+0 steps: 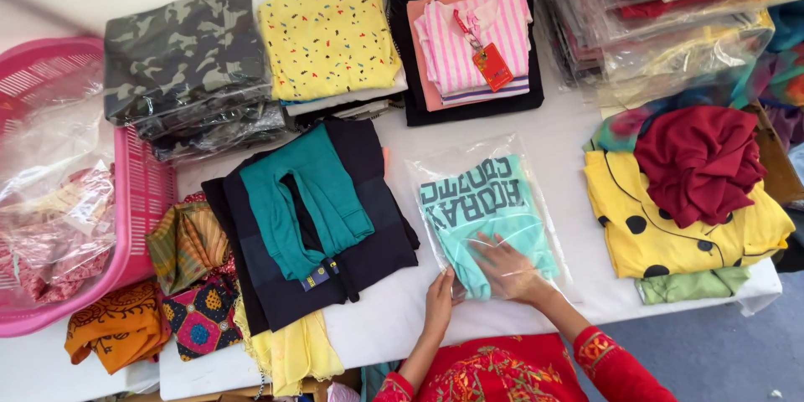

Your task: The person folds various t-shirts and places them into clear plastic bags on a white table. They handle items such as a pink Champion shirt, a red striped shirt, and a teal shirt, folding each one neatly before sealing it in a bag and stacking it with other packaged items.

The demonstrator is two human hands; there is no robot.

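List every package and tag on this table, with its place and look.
Clear plastic bag holding a folded mint shirt, front centre, under both hands.
Stack of clear-bagged garments, back right.
Bagged camouflage clothes, back left.
Orange hang tag on the pink striped top, back centre.
Crumpled clear bags in the pink basket, left.

A clothing shop or packing room: a white table (578, 121) covered with folded garments, bagged clothes stacks (670, 8) far right.
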